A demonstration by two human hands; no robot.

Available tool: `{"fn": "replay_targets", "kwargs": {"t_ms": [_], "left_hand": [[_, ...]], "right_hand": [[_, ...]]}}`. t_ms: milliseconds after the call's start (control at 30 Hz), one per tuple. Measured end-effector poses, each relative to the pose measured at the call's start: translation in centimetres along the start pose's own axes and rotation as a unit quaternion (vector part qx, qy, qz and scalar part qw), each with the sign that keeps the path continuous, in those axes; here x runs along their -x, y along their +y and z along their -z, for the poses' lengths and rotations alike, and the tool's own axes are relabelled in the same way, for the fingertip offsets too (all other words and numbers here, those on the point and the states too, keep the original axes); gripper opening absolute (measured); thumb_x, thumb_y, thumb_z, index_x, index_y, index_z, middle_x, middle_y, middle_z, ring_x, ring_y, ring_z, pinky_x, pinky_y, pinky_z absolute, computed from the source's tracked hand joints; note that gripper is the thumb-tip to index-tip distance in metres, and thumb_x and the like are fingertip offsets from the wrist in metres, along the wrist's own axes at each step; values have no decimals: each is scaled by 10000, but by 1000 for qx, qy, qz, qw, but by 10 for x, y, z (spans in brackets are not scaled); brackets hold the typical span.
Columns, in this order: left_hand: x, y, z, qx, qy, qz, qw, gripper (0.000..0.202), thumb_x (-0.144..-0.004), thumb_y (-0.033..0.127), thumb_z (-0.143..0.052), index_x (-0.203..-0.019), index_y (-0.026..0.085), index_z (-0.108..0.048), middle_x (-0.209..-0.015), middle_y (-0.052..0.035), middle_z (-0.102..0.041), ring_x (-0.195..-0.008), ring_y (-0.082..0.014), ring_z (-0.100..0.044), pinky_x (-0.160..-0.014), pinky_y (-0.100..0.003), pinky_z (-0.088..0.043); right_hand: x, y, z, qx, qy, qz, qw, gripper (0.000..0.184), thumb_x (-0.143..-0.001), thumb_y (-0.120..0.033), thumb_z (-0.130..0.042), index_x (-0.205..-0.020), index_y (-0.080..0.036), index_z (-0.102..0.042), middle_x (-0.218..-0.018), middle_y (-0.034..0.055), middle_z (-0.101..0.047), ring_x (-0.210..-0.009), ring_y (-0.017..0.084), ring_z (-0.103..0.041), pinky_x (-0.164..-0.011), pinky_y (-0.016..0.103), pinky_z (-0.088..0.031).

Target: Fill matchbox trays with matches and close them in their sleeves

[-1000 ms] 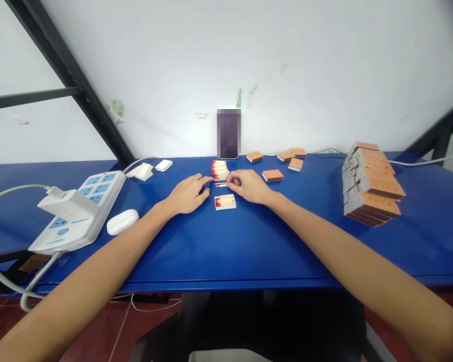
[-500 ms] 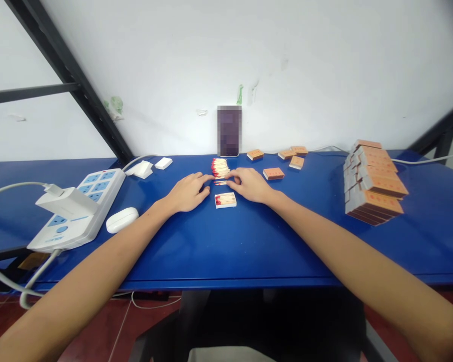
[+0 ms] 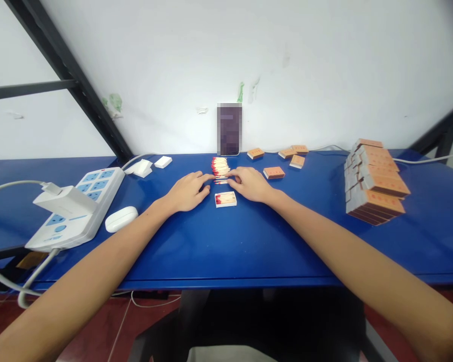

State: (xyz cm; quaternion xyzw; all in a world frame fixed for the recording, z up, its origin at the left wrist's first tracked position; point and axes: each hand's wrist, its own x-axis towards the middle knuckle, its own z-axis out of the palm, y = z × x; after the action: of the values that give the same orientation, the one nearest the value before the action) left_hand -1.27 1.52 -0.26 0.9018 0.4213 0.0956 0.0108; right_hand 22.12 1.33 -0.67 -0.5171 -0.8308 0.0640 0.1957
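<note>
A pile of red-headed matches (image 3: 221, 165) lies on the blue table, heads to the left. Several loose matches lie at its near side, between my two hands. My left hand (image 3: 186, 192) rests palm down, thumb and forefinger apart, its forefinger tip at the red heads. On the other side, my right hand (image 3: 252, 184) has its forefinger at the plain ends of the same matches, thumb lower and apart. Just nearer to me sits a white matchbox tray (image 3: 225, 205) partly filled with matches. Neither hand is lifting anything.
Several orange matchboxes (image 3: 274, 173) lie at the back right, and a tall stack of matchboxes (image 3: 377, 186) stands farther right. To the left are white empty trays (image 3: 163, 162), a white earbud case (image 3: 121, 219) and a power strip (image 3: 79, 211). A phone (image 3: 229, 130) leans on the wall.
The loose matches between my forefingers have shifted slightly and sit closer to the pile. Both hands stay nearly in place, and the view has tilted a little.
</note>
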Motion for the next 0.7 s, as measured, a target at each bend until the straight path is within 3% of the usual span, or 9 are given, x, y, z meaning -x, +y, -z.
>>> {"fn": "replay_targets", "kwargs": {"t_ms": [700], "left_hand": [[1, 3, 2, 10, 1, -24, 1000, 474, -992, 361, -314, -1356, 181, -559, -994, -94, -586, -942, -254, -577, -851, -400, -461]], "right_hand": [[1, 2, -1, -29, 14, 29, 999, 259, -939, -277, -516, -1065, -199, -727, -849, 37, -646, -748, 153, -524, -667, 274, -318]]}}
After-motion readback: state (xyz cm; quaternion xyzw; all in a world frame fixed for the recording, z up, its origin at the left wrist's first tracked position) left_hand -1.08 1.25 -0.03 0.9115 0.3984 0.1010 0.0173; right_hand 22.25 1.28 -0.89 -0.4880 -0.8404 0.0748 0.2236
